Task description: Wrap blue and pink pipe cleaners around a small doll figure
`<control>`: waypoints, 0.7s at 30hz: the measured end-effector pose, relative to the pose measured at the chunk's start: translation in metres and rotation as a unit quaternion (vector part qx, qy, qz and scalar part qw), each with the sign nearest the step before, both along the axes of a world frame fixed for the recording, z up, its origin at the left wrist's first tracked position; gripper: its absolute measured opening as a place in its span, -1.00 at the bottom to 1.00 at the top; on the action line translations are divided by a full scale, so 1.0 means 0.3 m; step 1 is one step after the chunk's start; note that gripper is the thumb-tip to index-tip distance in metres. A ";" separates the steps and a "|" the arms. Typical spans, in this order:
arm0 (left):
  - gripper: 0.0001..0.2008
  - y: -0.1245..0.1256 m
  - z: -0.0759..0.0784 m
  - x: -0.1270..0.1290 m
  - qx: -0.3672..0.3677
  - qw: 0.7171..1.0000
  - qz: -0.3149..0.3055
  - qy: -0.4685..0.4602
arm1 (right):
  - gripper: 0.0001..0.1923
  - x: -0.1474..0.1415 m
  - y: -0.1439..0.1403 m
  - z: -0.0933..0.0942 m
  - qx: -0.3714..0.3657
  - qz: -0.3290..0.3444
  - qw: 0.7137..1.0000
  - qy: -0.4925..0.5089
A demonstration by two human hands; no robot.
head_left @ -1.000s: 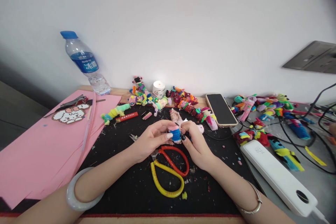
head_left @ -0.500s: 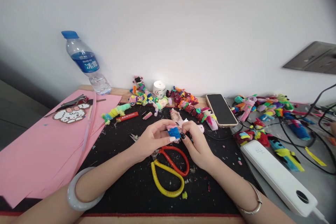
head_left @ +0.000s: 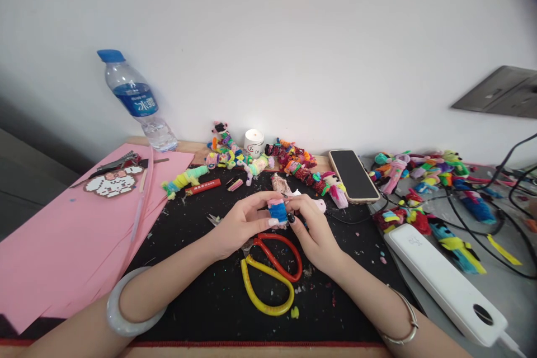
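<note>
Nearest the camera, both forearms rest on the black mat (head_left: 201, 302) of the counter, converging toward the centre. The scissors (head_left: 271, 268) lie flat beneath the hands. The left hand (head_left: 241, 222) and right hand (head_left: 314, 229) meet just above the mat, each grip pinching the small blue-wrapped figure (head_left: 277, 211) from its own side. The figure stands roughly upright between the fingertips, equally near both hands. Beyond lie finished figures (head_left: 293, 165) and a phone (head_left: 353, 175)

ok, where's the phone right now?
In the head view the phone lies face up right of centre at the back of the desk, between the pile of fuzzy figures and the white power bank.
</note>
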State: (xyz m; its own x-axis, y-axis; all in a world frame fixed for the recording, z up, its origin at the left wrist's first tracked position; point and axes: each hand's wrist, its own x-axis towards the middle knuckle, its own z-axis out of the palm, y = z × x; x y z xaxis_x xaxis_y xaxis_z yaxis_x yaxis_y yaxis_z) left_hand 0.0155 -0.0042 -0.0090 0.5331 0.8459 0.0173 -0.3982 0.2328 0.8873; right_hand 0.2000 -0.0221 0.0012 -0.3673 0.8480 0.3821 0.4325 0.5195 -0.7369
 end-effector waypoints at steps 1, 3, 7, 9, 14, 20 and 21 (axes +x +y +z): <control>-0.62 0.000 -0.001 0.000 -0.003 1.000 0.001 -0.004 | -0.87 0.000 0.000 0.001 -0.003 0.004 1.000 0.001; -0.62 0.000 -0.001 0.000 -0.009 1.000 0.001 -0.009 | -0.85 0.000 0.001 0.002 -0.010 0.011 1.000 0.009; -0.60 0.001 0.004 0.000 -0.012 1.000 -0.007 -0.012 | -0.84 0.000 0.009 -0.001 -0.029 0.017 0.999 0.042; -0.60 0.002 0.007 0.000 -0.013 1.000 -0.008 -0.014 | -0.85 -0.001 0.013 -0.001 -0.040 0.015 0.997 0.059; -0.60 0.003 0.008 -0.001 -0.016 1.000 -0.008 -0.016 | -0.85 0.000 0.018 0.003 -0.066 0.015 0.994 0.085; -0.60 0.007 0.004 -0.004 -0.012 1.000 -0.010 -0.002 | -0.84 -0.002 0.015 0.006 -0.089 0.015 0.991 0.100; -0.59 0.007 0.004 -0.004 -0.011 1.000 -0.010 0.003 | -0.84 -0.003 0.014 0.007 -0.089 0.015 0.991 0.101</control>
